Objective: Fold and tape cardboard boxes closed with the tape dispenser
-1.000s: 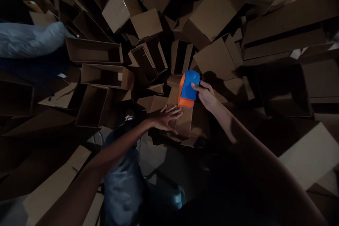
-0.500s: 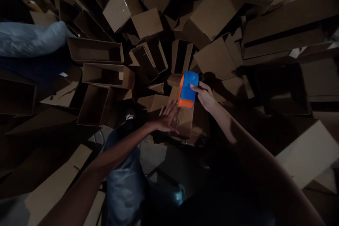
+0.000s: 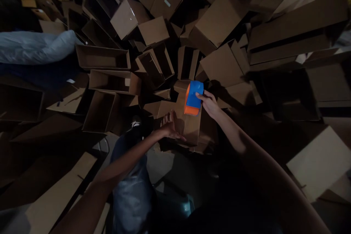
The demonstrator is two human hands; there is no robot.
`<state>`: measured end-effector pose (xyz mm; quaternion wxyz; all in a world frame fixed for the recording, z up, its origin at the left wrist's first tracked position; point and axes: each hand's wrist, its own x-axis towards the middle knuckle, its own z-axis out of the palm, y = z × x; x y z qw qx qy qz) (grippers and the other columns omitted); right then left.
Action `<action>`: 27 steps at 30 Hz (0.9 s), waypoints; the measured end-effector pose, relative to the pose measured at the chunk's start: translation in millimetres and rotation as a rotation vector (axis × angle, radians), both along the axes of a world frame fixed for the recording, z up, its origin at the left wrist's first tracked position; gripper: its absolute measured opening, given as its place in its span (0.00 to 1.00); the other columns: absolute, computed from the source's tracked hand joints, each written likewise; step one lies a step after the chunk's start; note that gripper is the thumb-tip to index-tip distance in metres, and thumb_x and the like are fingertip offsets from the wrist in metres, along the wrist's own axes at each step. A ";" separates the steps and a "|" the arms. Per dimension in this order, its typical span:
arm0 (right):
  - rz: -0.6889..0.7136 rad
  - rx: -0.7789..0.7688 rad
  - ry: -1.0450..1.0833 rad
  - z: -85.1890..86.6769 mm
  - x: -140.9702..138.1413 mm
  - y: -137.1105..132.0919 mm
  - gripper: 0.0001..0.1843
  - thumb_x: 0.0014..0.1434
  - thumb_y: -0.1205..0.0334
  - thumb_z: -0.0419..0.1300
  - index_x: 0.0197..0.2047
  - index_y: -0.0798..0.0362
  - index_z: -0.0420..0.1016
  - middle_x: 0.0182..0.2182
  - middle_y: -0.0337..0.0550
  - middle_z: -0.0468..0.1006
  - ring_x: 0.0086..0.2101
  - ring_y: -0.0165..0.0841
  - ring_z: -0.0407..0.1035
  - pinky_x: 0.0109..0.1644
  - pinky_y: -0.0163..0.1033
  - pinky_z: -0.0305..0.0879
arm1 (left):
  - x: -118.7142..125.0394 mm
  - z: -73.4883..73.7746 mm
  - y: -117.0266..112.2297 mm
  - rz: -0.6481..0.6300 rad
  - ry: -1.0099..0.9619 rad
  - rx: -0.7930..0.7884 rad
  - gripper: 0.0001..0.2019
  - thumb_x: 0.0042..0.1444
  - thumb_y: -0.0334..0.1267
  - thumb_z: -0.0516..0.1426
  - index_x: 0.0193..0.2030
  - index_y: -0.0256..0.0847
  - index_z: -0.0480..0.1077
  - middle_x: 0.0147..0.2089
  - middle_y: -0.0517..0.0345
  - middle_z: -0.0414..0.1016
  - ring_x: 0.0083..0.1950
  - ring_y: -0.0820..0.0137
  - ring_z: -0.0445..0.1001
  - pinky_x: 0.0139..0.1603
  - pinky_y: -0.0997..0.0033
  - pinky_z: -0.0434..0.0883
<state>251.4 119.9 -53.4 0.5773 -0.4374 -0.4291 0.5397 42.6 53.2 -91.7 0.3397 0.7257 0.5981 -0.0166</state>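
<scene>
My right hand grips a blue and orange tape dispenser and holds it against the top of a small cardboard box in front of me. My left hand lies flat on the left side of that box, fingers stretched out and pressed to the cardboard. The dispenser sits at the box's far end, just above my left fingertips. My leg in grey trousers shows below the left arm.
Open and flattened cardboard boxes are heaped all around and fill the far half of the view. A pale plastic-wrapped bundle lies at the far left. Flat cardboard sheets lie at the right. The room is dim.
My left hand has slid from the box's top round to its left side, fingers now pointing up. The tape dispenser has moved slightly toward me and lower onto the box.
</scene>
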 end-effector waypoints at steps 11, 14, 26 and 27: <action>-0.031 0.009 -0.031 -16.1 -0.4 8.3 0.23 0.37 0.42 0.76 0.32 0.45 0.78 0.37 0.39 0.83 0.45 0.43 0.75 0.59 0.55 0.68 | -3.2 1.8 0.4 0.000 -0.043 -0.014 0.76 0.27 0.63 0.69 0.74 0.35 0.26 0.76 0.25 0.37 0.76 0.34 0.35 0.69 0.36 0.52; -0.054 0.035 -0.064 -23.0 -2.7 11.1 0.24 0.37 0.40 0.75 0.32 0.46 0.77 0.36 0.38 0.83 0.44 0.42 0.75 0.56 0.53 0.69 | -3.8 3.0 1.3 0.001 -0.065 -0.007 0.76 0.29 0.65 0.68 0.75 0.34 0.27 0.76 0.28 0.39 0.76 0.35 0.37 0.70 0.39 0.51; -0.127 0.054 -0.183 -31.3 -4.7 10.7 0.26 0.42 0.38 0.71 0.38 0.47 0.75 0.37 0.37 0.81 0.43 0.39 0.74 0.57 0.50 0.68 | 3.7 15.2 -15.5 -0.059 -0.108 0.292 0.64 0.43 0.53 0.69 0.75 0.39 0.29 0.76 0.35 0.41 0.77 0.46 0.41 0.72 0.48 0.53; -0.131 0.059 -0.188 -31.4 -5.1 10.4 0.26 0.43 0.38 0.71 0.38 0.47 0.75 0.37 0.38 0.81 0.43 0.39 0.74 0.57 0.50 0.68 | 4.5 17.7 -21.3 -0.096 -0.117 0.350 0.60 0.48 0.51 0.67 0.75 0.41 0.30 0.77 0.37 0.41 0.77 0.49 0.40 0.72 0.48 0.51</action>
